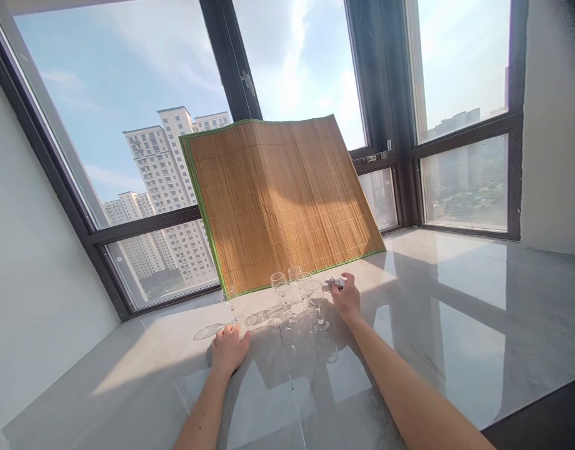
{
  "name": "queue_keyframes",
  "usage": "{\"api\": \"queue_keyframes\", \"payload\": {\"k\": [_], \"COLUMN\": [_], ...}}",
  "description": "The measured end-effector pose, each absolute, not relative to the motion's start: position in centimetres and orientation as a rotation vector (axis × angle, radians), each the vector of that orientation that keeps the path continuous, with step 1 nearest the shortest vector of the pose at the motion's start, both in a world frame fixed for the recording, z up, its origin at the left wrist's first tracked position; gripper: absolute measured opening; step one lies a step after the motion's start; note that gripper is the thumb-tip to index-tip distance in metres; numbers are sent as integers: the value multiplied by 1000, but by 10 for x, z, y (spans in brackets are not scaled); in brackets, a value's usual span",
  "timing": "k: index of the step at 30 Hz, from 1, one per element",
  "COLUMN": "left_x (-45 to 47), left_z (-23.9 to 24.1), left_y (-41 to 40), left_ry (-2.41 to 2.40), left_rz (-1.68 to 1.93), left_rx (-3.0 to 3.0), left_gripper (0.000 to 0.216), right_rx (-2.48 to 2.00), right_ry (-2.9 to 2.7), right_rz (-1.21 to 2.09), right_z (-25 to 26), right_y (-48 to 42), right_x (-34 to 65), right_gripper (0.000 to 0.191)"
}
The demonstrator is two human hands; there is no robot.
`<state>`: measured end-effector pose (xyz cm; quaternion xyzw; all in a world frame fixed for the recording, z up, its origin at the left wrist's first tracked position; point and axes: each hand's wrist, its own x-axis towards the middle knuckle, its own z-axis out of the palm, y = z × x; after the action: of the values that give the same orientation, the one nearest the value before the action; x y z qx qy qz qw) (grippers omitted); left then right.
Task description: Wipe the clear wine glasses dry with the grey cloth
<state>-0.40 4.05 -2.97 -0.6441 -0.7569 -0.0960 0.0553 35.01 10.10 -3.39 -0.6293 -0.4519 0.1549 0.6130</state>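
Several small clear stemmed glasses stand in a cluster on a pale marble counter, in front of a bamboo mat with a green edge that leans on the window. One more glass stands apart to the left. My left hand rests on the counter just below that glass, fingers curled round its foot. My right hand lies right of the cluster, closed on a small dark and white object I cannot make out.
Large dark-framed windows run along the back and right, with tower blocks outside. A white wall closes the left side. Strong sunlight throws glass shadows on the counter. A dark edge shows at the lower right.
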Motion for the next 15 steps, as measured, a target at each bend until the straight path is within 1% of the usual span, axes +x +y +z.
{"api": "queue_keyframes", "payload": {"k": [3,6,10,12,15], "left_x": [-5,3,41,66,96], "left_z": [-28,-23,-22,-25,-31], "left_y": [41,38,27,20,13], "left_ry": [-2310,-2245,-1893,-1798,-1821], "left_rz": [-335,-494,-783,-820,-680], "left_rx": [-1943,-1987,-2426,-2604,-2709], "left_gripper": [45,45,44,48,62], "right_rx": [-1448,-1452,-1463,-1461,-1456], "right_ry": [-1040,-1036,-1040,-1037,-1038], "right_rz": [384,384,372,371,356], "right_z": [-33,-32,-32,-33,-34], "right_y": [100,99,101,102,104], "right_x": [350,350,349,349,349], "right_gripper": [47,46,45,45,46]}}
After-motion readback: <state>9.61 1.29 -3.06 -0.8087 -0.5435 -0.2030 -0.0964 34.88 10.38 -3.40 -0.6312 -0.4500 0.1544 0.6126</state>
